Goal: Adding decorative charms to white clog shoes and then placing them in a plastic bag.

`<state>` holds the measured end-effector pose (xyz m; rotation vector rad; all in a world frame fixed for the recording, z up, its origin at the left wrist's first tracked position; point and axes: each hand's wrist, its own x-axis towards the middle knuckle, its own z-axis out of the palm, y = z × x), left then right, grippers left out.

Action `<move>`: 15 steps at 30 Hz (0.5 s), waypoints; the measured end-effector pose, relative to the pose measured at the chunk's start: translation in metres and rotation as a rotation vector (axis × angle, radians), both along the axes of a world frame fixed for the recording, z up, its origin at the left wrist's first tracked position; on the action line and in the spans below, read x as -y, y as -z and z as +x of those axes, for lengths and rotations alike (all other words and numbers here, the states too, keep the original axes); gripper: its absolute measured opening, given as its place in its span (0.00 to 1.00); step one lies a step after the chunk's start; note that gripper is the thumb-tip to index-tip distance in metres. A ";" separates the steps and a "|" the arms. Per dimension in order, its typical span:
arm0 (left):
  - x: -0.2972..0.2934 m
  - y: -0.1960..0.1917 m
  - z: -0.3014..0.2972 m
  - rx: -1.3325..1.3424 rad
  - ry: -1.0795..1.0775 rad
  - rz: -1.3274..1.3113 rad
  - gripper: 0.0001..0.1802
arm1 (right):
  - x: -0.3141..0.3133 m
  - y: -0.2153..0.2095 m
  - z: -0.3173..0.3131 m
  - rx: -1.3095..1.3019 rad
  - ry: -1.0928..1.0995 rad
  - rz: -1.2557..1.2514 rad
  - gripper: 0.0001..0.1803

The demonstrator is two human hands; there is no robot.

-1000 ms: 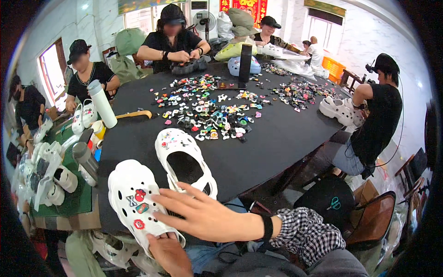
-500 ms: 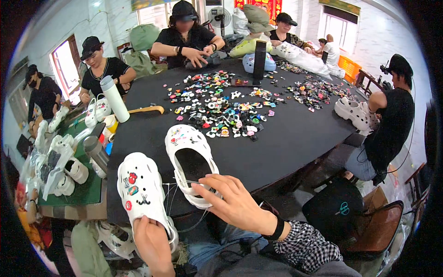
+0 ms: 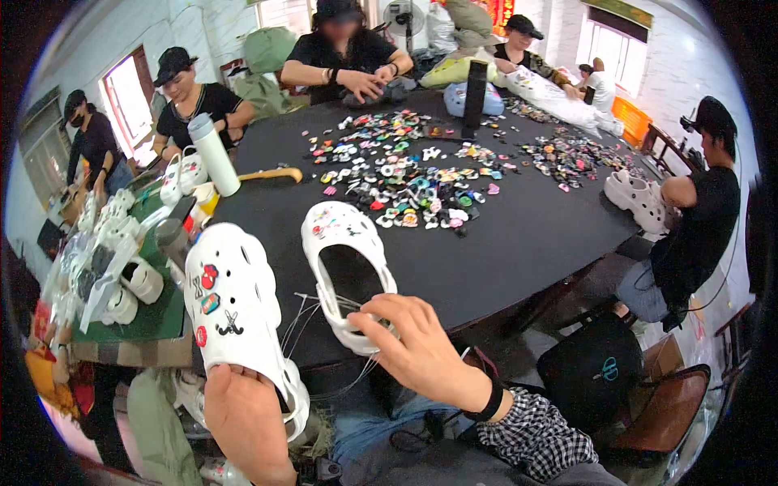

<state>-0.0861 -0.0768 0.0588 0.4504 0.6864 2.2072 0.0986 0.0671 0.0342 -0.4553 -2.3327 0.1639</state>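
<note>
My left hand [image 3: 247, 413] reaches into the opening of a white clog [image 3: 253, 279], its fingers hidden inside, and holds it raised with the toe pointing away. Red, black and teal charms sit on that clog's top. To its right, a second white clog [image 3: 369, 235] lies at the table's near edge, with small charms on its toe. My right hand [image 3: 421, 348] grips this one at the heel, fingers close together. Thin clear cords [image 3: 298, 316] run in loops between the two clogs.
Loose colourful charms [image 3: 413, 190] are heaped across the black table [image 3: 494, 259]. A pale bottle [image 3: 213, 158] and wooden stick [image 3: 271, 174] stand and lie at left, near a green table [image 3: 162, 324] with more clogs. Several co-workers sit around; a brown chair [image 3: 664, 405] is at right.
The left clog has come up nearer and tilted, and my left hand's fingers sit deeper in it. My right hand stays at the other clog's heel. The view has shifted slightly.
</note>
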 end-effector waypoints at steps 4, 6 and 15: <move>-0.005 0.003 -0.008 -0.054 -0.023 -0.003 0.18 | 0.000 -0.005 0.002 0.041 0.031 -0.031 0.31; -0.015 0.024 -0.030 -0.554 -0.188 -0.299 0.12 | 0.002 -0.008 0.001 0.040 0.016 -0.026 0.31; -0.048 0.009 -0.041 -0.017 -0.013 0.048 0.25 | 0.007 0.001 0.003 0.029 0.034 0.048 0.24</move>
